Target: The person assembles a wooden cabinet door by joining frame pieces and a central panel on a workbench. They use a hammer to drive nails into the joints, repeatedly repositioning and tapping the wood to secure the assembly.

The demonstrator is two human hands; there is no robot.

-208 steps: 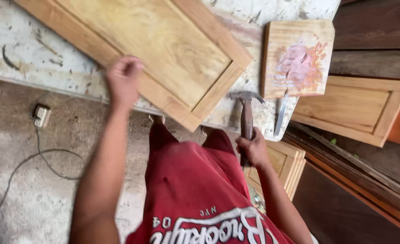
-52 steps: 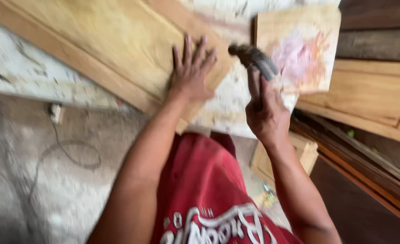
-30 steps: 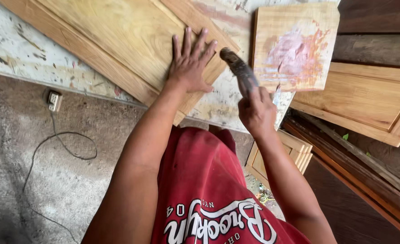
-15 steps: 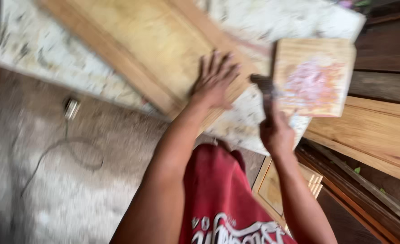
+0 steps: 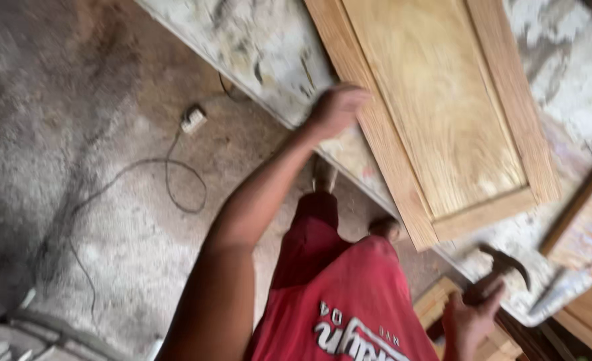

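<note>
Nearest, low at the worktop's near edge, the right hand is wrapped around a claw hammer, its dark head tipped up over the stained top. Farther out, the left arm stretches forward, and the left hand, fingers curled, grips the long edge of the wooden panel door lying flat on the worktop

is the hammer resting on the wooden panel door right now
No, the dark-headed hammer is held in the right hand, off the light wooden panel door.

Framed wooden panel flat on bench; hammer held.
</note>
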